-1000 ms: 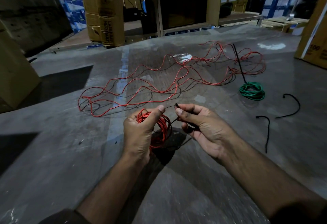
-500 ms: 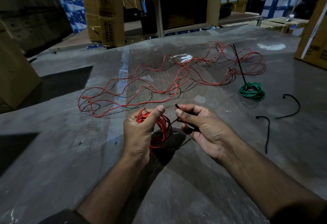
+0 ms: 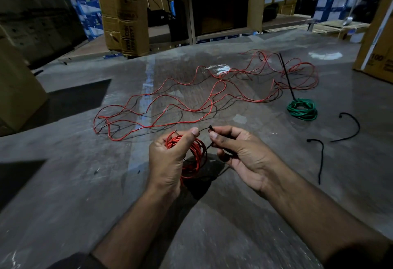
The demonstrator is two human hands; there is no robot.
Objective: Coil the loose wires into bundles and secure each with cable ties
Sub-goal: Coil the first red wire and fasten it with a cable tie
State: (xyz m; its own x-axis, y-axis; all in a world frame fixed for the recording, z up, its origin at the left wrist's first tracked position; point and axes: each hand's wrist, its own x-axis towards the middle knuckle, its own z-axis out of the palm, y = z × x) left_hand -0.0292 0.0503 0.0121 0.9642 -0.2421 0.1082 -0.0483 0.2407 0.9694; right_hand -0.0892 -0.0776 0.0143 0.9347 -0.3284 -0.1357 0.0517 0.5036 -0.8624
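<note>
Left hand [image 3: 168, 162] gripped the coiled red wire bundle [image 3: 194, 158] near the grey floor's [image 3: 63, 183] middle; right hand [image 3: 240, 154] pinched a thin black cable tie [image 3: 210, 128] beside it

Dim warehouse. Grey, scuffed concrete floor [image 3: 212, 237] under both hands, stacked brown cardboard boxes [image 3: 125, 13] well beyond them, metal shelving rack [image 3: 189, 7] farther back, blue-and-white cartons [image 3: 85, 5] far left.
</note>
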